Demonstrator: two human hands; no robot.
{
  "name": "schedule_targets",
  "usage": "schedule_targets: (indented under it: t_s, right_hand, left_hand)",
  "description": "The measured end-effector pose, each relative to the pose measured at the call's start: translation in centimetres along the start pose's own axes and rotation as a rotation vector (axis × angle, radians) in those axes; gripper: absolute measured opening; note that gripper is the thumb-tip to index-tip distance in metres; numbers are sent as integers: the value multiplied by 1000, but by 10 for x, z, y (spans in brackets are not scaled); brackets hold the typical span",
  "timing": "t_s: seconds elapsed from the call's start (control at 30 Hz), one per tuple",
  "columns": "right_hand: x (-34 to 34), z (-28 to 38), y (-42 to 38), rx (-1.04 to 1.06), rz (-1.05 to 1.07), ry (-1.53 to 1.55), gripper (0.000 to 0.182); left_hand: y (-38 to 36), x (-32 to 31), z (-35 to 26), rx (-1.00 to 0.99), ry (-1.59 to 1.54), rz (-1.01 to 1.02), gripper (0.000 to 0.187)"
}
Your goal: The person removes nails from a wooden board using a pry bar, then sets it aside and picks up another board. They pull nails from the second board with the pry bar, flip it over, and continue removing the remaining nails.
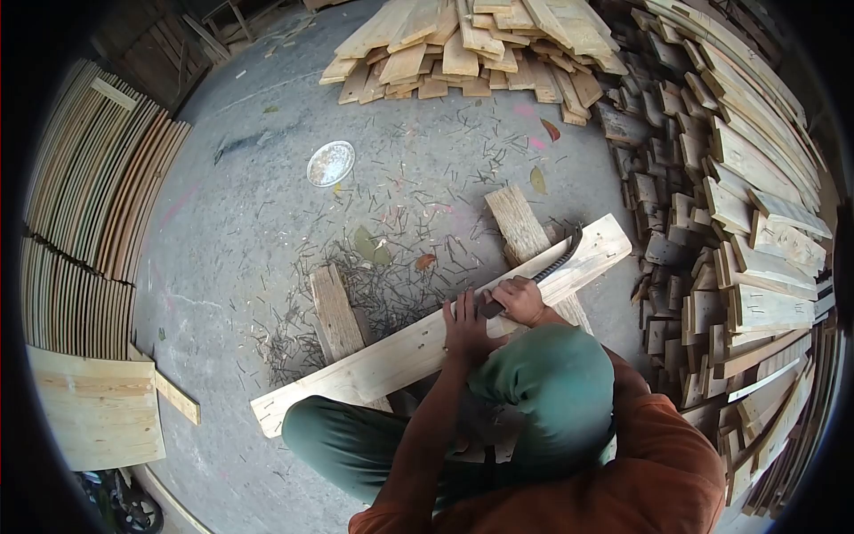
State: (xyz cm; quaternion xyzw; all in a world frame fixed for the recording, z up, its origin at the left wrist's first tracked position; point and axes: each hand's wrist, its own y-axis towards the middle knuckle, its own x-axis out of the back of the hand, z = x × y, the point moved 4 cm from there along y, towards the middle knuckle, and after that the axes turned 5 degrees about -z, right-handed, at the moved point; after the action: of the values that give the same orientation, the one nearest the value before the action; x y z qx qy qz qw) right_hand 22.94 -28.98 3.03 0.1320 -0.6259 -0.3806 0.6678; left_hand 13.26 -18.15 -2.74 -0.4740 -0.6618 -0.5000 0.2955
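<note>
A long pale plank (400, 351) lies slantwise across two short wood blocks, one at the left (334, 307) and one at the right (518, 222). My right hand (520, 300) is wrapped round a dark ribbed metal bar (559, 262), whose curved end rests over the plank's right part. Beside it, my left hand (467, 327) lies on the plank near the bar's dark lower end, its fingers spread. Small nail marks or nails show at both ends of the plank.
Many loose nails (382, 285) are scattered on the concrete floor, with a round whitish dish (331, 164) beyond them. Stacked boards stand at the back (463, 53), along the right (747, 214) and at the left (84, 178). A panel (98, 409) lies at lower left.
</note>
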Motion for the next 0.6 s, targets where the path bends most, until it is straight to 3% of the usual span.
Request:
schedule_targets:
  t_s: [0.1,0.17,0.23,0.33,0.37,0.43,0.5,0.6]
  right_hand:
    - [50,23,45,-2,-274,210,31]
    - [74,11,68,-432,-459,469,36]
    - [74,-19,86,-917,-292,1124,40]
    - [95,-23,117,-1034,24,1148,40]
    - [102,-25,117,-1030,25,1140,40]
    - [127,-41,95,-1154,-133,754,40]
    - [164,-59,62,-1201,-537,801,40]
    - [206,-78,15,-1148,-954,751,36]
  left_hand:
    - [3,15,-5,17,-8,72,110]
    - [6,19,-6,48,-6,35,114]
    - [3,19,-4,12,1,44,110]
    - [2,18,-4,23,-15,-4,110]
    - [3,17,-4,36,-26,-1,110]
    - [5,20,-1,33,-31,6,109]
    - [2,21,-7,30,-65,33,109]
    - [7,23,-5,27,-50,38,107]
